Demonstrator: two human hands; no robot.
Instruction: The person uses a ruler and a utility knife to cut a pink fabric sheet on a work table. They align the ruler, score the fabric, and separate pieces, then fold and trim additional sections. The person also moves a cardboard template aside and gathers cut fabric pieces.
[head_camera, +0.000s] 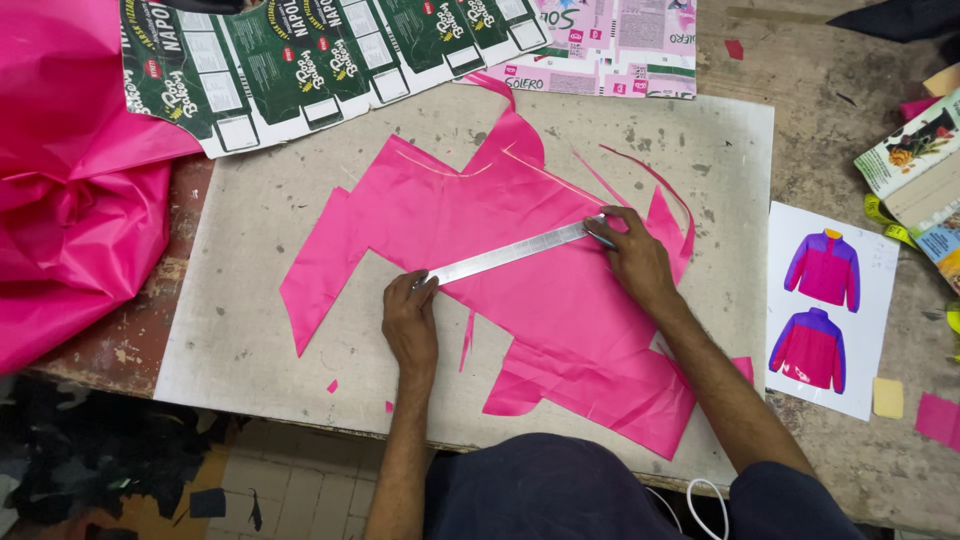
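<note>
Pressing one metal ruler (515, 251) onto pink fabric (520, 270): two hands (412, 325).

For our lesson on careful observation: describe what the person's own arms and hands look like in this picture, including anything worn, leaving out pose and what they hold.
Both forearms are bare, with no sleeves reaching into view on them. The left hand and right hand wear no gloves; no rings, watch or bracelet can be seen. At the bottom edge the person wears dark navy clothing, and a thin white cable loops beside it.

A worn tabletop (800, 120) carries a grey board (250, 330) — pink fabric (540, 270) lies on it. Beside it, a jacket picture sheet (870, 250) and printed cardboard (330, 60).
</note>
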